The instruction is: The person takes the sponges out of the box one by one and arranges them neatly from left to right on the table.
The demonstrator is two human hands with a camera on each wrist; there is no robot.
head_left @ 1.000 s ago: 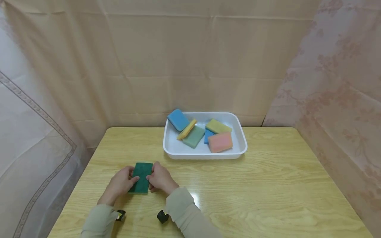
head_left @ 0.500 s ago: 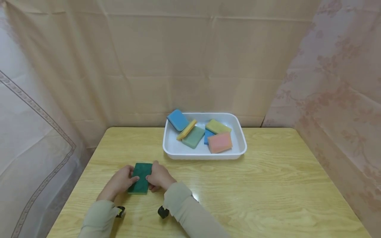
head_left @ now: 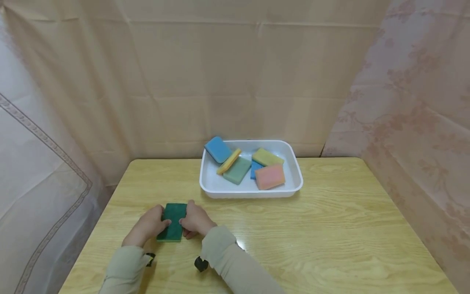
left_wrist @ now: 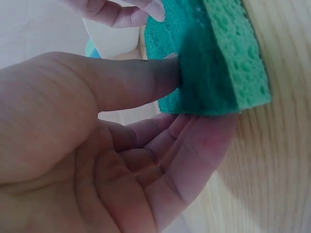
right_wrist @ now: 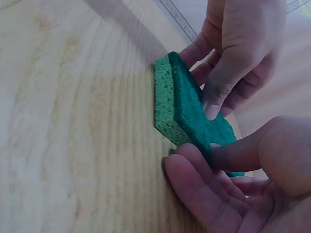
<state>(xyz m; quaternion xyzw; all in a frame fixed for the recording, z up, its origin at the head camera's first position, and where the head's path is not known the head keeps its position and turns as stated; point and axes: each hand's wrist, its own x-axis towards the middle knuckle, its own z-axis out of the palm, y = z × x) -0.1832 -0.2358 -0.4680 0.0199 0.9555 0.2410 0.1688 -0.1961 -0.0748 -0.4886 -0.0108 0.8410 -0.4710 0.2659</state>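
A scouring sponge (head_left: 174,223) lies on the left part of the table, its dark green scrubbing side up. Its lighter green, porous layer (right_wrist: 164,97) shows below in the right wrist view. My left hand (head_left: 147,223) grips the left edge, thumb on top and fingers along the side. From the other side, my right hand (head_left: 197,219) pinches the right edge, thumb on top too. In the left wrist view, the left thumb (left_wrist: 141,82) presses the dark green face.
A white tray (head_left: 253,194) stands at the back middle of the table. Inside are several sponges, among them a pink one (head_left: 270,177), a pale green one (head_left: 236,170) and a blue one (head_left: 218,149) leaning on the rim. Curtains hang behind and on both sides.
Both hands keep their hold on the scouring sponge in nearly the same spot. Only the head view has shifted slightly.
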